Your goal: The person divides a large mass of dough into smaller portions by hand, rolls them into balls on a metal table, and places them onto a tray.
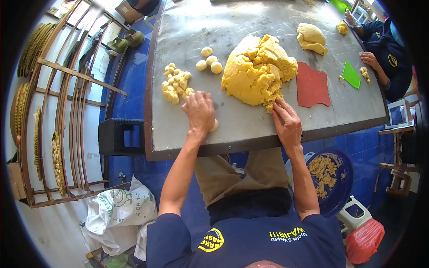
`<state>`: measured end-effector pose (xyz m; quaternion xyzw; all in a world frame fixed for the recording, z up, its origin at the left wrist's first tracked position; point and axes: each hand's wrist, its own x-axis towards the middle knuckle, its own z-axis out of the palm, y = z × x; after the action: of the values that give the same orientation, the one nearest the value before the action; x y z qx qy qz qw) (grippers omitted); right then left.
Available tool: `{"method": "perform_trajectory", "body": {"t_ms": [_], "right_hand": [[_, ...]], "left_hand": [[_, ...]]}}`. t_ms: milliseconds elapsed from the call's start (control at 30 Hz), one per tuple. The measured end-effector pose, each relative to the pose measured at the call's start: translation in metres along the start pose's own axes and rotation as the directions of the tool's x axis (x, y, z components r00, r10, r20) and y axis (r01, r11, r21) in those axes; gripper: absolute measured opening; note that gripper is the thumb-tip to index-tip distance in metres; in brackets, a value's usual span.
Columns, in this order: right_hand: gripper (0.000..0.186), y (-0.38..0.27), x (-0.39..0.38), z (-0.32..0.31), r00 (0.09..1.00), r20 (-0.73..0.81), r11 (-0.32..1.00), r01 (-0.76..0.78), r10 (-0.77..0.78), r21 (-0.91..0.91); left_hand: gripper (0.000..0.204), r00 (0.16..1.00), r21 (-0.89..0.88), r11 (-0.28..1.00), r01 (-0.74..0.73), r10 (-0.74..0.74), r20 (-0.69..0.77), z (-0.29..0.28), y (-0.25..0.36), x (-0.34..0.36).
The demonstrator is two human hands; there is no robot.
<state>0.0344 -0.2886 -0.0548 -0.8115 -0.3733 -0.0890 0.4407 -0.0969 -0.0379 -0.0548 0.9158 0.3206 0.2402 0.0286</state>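
At the near left of the metal-topped table [250, 134], my left hand [199, 112] reaches to a pile of small pale dough pieces [176, 82], its fingers closed around a piece at the pile's near edge. Part of a pale ball [214, 125] shows beside that wrist. Several smooth dough balls [209, 61] lie farther off. A large, cracked mound of yellow dough [252, 73] fills the middle. My right hand [288, 123] is at its near right edge, thumb and fingers pinching a crumbly bit of it.
A red sheet [313, 85], a folded dough slab [311, 39] and a green scraper [351, 75] lie on the right. A co-worker [386, 53] stands at that side. Below are a blue basin [344, 178] and a black stool [120, 136]; a wooden rack [67, 98] stands left.
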Motion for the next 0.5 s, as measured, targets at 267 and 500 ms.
{"method": "perform_trajectory", "body": {"t_ms": [267,500], "right_hand": [[0.024,0.001,-0.001,-0.005,1.000,-0.017,1.000,0.007,-0.007,-0.015],[0.021,-0.006,-0.001,-0.001,1.000,-0.014,1.000,-0.005,0.006,0.023]], "left_hand": [[0.031,0.940,-0.307,0.935,-0.177,0.253,0.230,-0.054,-0.011,-0.052],[0.036,0.999,-0.418,0.908,0.029,-0.007,0.053,-0.061,-0.033,0.005]]}}
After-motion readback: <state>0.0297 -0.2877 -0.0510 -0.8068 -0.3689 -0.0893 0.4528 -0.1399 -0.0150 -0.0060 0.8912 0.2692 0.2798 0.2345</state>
